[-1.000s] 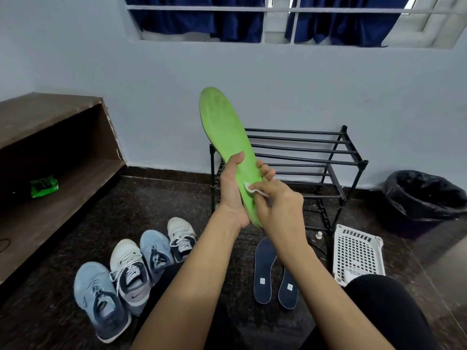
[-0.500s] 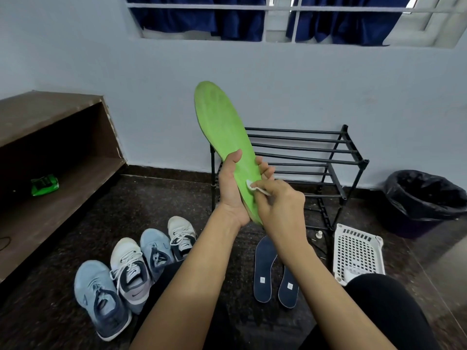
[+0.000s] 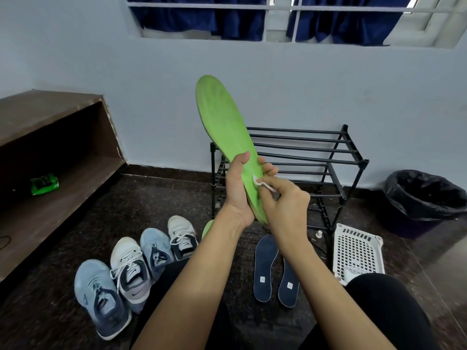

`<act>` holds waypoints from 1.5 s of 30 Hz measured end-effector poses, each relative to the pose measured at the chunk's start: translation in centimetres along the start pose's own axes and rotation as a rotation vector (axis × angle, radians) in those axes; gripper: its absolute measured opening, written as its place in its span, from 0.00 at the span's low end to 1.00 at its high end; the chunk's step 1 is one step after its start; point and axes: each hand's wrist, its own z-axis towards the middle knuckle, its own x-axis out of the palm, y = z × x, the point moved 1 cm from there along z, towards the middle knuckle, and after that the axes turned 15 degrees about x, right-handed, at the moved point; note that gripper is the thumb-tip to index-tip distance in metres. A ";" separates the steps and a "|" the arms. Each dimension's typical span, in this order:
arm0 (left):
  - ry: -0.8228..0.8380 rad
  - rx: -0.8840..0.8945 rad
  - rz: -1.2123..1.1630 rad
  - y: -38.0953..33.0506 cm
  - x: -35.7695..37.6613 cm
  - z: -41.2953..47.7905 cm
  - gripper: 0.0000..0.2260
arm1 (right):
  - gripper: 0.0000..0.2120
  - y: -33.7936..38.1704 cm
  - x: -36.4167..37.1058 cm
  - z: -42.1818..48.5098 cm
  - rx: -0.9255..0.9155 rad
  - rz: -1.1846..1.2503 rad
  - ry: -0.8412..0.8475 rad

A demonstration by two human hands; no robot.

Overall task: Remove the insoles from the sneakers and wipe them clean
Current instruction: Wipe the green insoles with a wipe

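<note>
My left hand (image 3: 237, 190) grips a green insole (image 3: 223, 122) near its heel and holds it upright in front of me, toe end up. My right hand (image 3: 285, 205) pinches a small white wipe (image 3: 261, 183) against the insole's lower part. Two dark blue insoles (image 3: 262, 269) lie flat on the floor under my right arm. The tip of another green insole (image 3: 207, 228) shows beside my left wrist. Several sneakers, light blue (image 3: 101, 294) and white (image 3: 130, 269), stand in a row on the floor at the left.
A black metal shoe rack (image 3: 303, 157) stands against the wall behind the insole. A white perforated basket (image 3: 357, 251) lies to its right, then a black-lined bin (image 3: 424, 198). A brown wooden shelf (image 3: 50, 157) with a green packet (image 3: 44, 184) is at the left.
The green insole has shifted a little up and left. My right hand with the wipe has slid slightly up its lower part.
</note>
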 end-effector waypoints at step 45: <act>0.169 0.028 -0.137 -1.1 -0.3 0.6 0.32 | 0.04 0.5 -1.4 -1.0 -0.056 -0.070 0.128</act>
